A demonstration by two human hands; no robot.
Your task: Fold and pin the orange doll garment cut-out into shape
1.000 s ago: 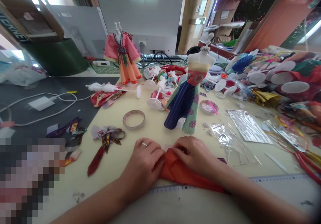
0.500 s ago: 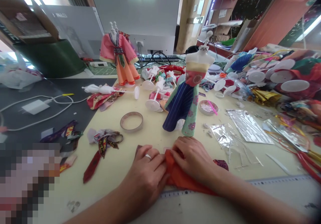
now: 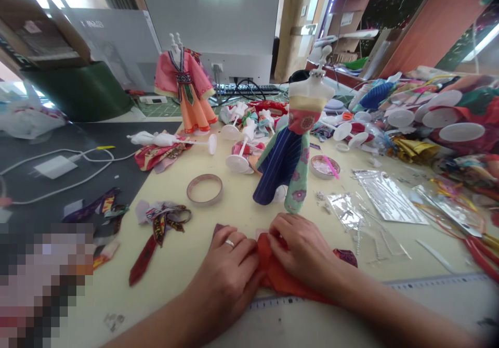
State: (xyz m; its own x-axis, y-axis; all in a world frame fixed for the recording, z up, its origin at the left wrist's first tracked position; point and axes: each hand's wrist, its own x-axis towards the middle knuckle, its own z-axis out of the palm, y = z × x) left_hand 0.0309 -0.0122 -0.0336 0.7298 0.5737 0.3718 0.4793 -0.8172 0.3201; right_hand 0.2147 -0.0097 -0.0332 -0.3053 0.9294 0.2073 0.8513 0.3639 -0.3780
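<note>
Orange-red fabric (image 3: pixel 288 280) lies near the table's front edge, partly over a clear ruler (image 3: pixel 436 281). My left hand (image 3: pixel 230 265), with a ring, has its curled fingers on the fabric's left edge. Bent over the top of the same cloth are the fingers of my right hand (image 3: pixel 298 244). Dark patterned fabric (image 3: pixel 346 257) sticks out beyond my right wrist, and another dark corner shows behind my left fingers. Just behind my right hand stands a small dress form (image 3: pixel 306 114) in a blue, red and green floral dress.
A tape roll (image 3: pixel 205 189) and patterned fabric strips (image 3: pixel 159 228) lie left of centre. Behind stands a form in a pink robe (image 3: pixel 185 77). Clear plastic bags (image 3: pixel 362 218) and heaped doll stands and cloth (image 3: pixel 436 114) fill the right. A monitor (image 3: pixel 210 25) stands at the back.
Both hands keep nearly the same place on the orange-red fabric. The right fingers have shifted very slightly; nothing else has visibly moved.
</note>
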